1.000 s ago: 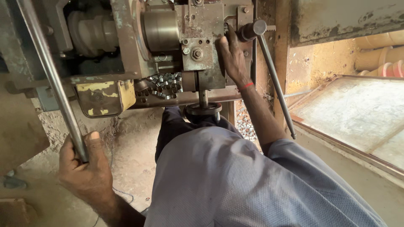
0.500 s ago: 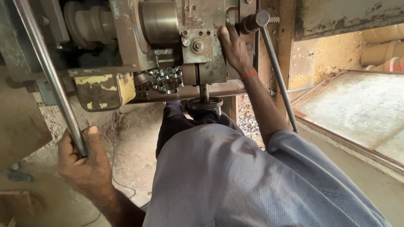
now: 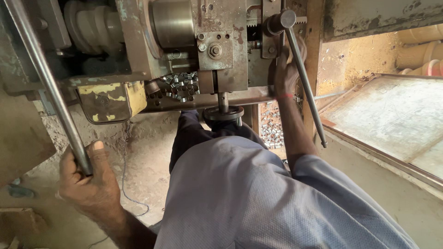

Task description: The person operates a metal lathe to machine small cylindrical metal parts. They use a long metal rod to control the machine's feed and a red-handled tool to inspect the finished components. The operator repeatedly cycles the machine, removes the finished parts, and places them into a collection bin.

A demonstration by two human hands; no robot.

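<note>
Fingers point(image 3: 99, 159) of the left hand point(image 3: 85, 180) are clamped around the lower end of a long grey steel lever bar point(image 3: 46, 83), which slants up to the top left. Fingers of the right hand point(image 3: 287, 69) are curled against the rusty grey metal machine point(image 3: 221, 41), just behind a thinner steel handle rod point(image 3: 304, 83); whether they grip anything cannot be told. Small shiny metal cylinders point(image 3: 180, 85) lie heaped on the machine's ledge between both hands.

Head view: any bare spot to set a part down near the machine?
The flat grey slab right of the slanted rod is bare. So is the dirt floor between the left hand and the dark trouser knee. The ledge under the spindle is crowded with small metal pieces.
</note>
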